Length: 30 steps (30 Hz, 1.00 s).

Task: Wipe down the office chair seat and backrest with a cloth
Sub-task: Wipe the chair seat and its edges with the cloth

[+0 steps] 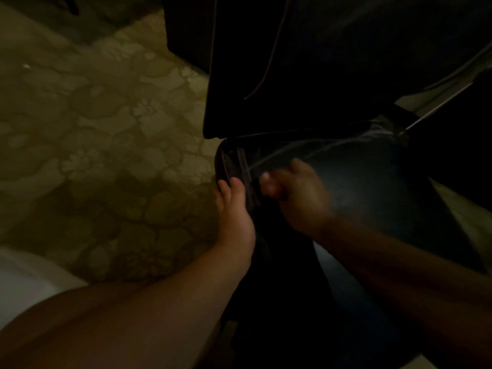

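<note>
The scene is very dark. The black office chair seat (372, 187) fills the right half, and its black backrest (306, 62) rises above it. A dark cloth (249, 179) with pale stripes lies at the seat's left edge and hangs down between my hands. My left hand (234, 209) grips the cloth's left side, fingers curled at the seat's edge. My right hand (295, 195), blurred, holds the cloth just to the right, over the seat. Where the cloth ends lower down is lost in shadow.
A floor with a pale floral pattern (106, 142) spreads to the left. Something white (24, 283) lies at the lower left. A thin cord (269, 59) hangs down the backrest. A metal chair part (439, 102) shows at the right.
</note>
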Each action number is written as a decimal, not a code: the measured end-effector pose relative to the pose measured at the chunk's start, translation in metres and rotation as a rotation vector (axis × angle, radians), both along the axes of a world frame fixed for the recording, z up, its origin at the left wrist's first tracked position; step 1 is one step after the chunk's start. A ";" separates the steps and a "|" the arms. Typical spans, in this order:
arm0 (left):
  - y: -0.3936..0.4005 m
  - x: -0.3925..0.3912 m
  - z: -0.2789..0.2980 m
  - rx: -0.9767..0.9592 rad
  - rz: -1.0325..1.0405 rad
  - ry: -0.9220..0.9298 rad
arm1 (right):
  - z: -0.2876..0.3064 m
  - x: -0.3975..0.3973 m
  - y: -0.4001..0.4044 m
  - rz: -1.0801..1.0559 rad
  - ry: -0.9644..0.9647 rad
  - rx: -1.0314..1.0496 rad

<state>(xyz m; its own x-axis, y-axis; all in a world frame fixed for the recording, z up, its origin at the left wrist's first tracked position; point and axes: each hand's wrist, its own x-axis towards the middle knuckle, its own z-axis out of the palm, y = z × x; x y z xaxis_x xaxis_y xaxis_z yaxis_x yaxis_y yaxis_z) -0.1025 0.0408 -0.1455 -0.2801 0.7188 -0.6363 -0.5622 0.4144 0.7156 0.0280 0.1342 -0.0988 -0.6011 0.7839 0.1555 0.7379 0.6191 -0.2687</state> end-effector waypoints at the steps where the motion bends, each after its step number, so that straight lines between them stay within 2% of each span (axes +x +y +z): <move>1: -0.004 0.006 -0.026 -0.017 0.042 -0.047 | 0.007 0.000 -0.018 0.142 -0.015 -0.048; 3: -0.009 0.021 -0.053 -0.077 0.114 -0.179 | 0.024 0.017 -0.031 0.341 -0.056 -0.175; 4: -0.010 0.025 -0.050 -0.082 0.123 -0.226 | 0.030 0.025 -0.027 0.330 -0.077 -0.207; 5: -0.009 0.029 -0.046 -0.076 0.116 -0.285 | 0.031 0.030 -0.018 0.255 -0.105 -0.192; 8: -0.006 0.027 -0.039 -0.104 0.132 -0.272 | 0.014 0.012 0.002 -0.113 -0.077 -0.035; 10: -0.002 0.019 -0.023 -0.070 0.155 -0.303 | 0.005 -0.018 -0.017 -0.211 -0.046 0.025; 11: -0.007 0.016 0.001 -0.080 0.163 -0.295 | 0.005 -0.028 -0.036 -0.153 -0.034 0.004; 14: -0.018 0.005 0.074 -0.162 0.171 -0.199 | 0.017 -0.013 -0.079 0.206 -0.124 -0.087; 16: -0.017 -0.003 0.084 -0.229 0.185 -0.230 | 0.023 0.010 -0.078 0.258 -0.150 -0.172; 19: -0.013 -0.014 0.098 -0.191 0.266 -0.323 | 0.017 0.018 -0.052 0.054 -0.159 -0.068; 22: -0.012 -0.009 0.099 -0.195 0.311 -0.259 | 0.011 -0.015 -0.038 -0.253 -0.039 -0.034; 23: -0.015 -0.007 0.102 -0.185 0.327 -0.266 | 0.008 -0.028 -0.044 -0.289 -0.043 -0.042; 25: -0.021 -0.007 0.108 -0.194 0.311 -0.291 | 0.007 -0.036 -0.063 -0.168 -0.047 -0.063; 28: -0.024 -0.023 0.106 -0.208 0.207 -0.230 | 0.017 -0.005 -0.083 0.178 -0.044 -0.173; 30: -0.022 -0.048 0.103 -0.198 0.185 -0.183 | 0.020 0.016 -0.072 0.202 -0.108 -0.196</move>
<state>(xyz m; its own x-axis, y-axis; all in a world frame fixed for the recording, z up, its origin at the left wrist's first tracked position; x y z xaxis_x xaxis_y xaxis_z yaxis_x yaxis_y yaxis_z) -0.1500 0.0190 -0.0424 -0.2626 0.5236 -0.8105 -0.7532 0.4138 0.5113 0.0437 0.0627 -0.0784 -0.7528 0.6556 -0.0600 0.6358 0.7004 -0.3243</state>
